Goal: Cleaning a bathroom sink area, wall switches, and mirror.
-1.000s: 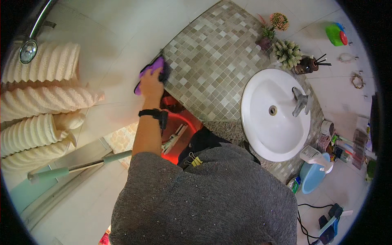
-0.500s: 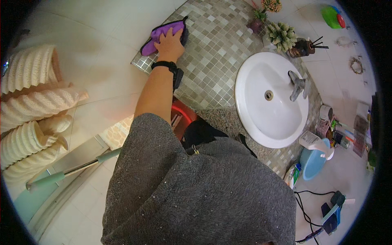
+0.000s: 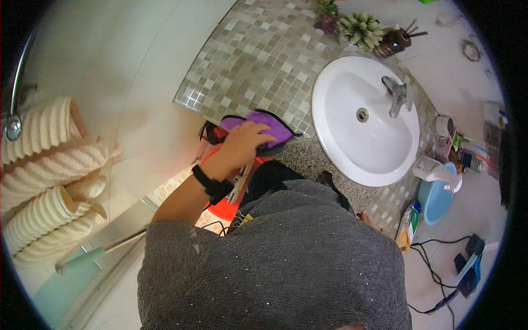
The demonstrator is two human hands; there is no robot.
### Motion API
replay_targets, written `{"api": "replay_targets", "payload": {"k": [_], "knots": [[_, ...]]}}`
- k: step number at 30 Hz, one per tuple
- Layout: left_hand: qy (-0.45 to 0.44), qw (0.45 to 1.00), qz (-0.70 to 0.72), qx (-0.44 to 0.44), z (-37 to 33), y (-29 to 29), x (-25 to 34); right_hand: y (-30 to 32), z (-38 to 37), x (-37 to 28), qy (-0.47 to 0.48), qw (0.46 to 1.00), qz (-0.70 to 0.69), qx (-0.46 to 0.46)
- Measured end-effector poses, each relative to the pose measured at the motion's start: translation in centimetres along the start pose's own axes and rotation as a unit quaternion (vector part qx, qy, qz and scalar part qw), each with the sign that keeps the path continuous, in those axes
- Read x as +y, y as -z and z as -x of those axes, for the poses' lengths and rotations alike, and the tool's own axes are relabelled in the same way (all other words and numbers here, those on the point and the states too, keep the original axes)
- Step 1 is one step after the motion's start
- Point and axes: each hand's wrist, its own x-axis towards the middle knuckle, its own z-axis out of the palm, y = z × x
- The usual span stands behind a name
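At the centre of the frame, a soft purple cloth with dark piping lies bunched at the near edge of the surface, which is covered in small grey-beige square tiles. The left hand rests over it, fingers laid on the fabric and slightly apart, though motion blur makes their pressure hard to judge. The right hand shows only partly beside the grey knit top; I cannot tell how its fingers stand.

Speckled, rough granite edges the surface right of the cloth. Beyond is a glossy oval white sink with 1 metal tap. 2 plants and a dark bottle stand at upper right; a blue basin sits at right. Ribbed cream towels fill the left. The left forearm partly covers a red tub.
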Motion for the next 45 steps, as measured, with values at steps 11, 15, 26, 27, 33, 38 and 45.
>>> {"api": "replay_targets", "payload": {"k": [11, 15, 26, 27, 33, 38, 45], "knots": [[0.09, 0.987, -0.066, 0.112, -10.7, 8.3, -2.7, 5.1, -1.5, -3.6, -0.019, 0.951, 0.303, 0.057], [0.104, 0.992, -0.009, 0.065, -19.5, 9.9, -1.9, 3.2, -2.3, -4.5, -0.067, 0.948, 0.308, 0.035], [0.138, 0.946, -0.033, 0.291, -36.1, 6.8, -3.4, 3.1, -4.2, -3.7, -0.12, 0.956, 0.266, 0.034], [0.141, 0.947, -0.031, 0.288, -36.6, 6.6, -3.2, 3.1, -4.2, -3.7, -0.141, 0.955, 0.26, 0.024], [0.159, 0.942, -0.02, 0.295, -36.2, 7.3, -5.9, 2.1, -3.1, -4.8, -0.105, 0.952, 0.279, 0.072], [0.196, 0.904, -0.109, 0.365, -34.0, 10.2, -10.6, 1.8, -1.8, -7.1, -0.093, 0.951, 0.283, 0.082], [0.242, 0.892, -0.122, 0.361, -33.5, 13.3, -17.0, 1.4, -1.9, -7.7, -0.111, 0.939, 0.319, 0.069]]}}
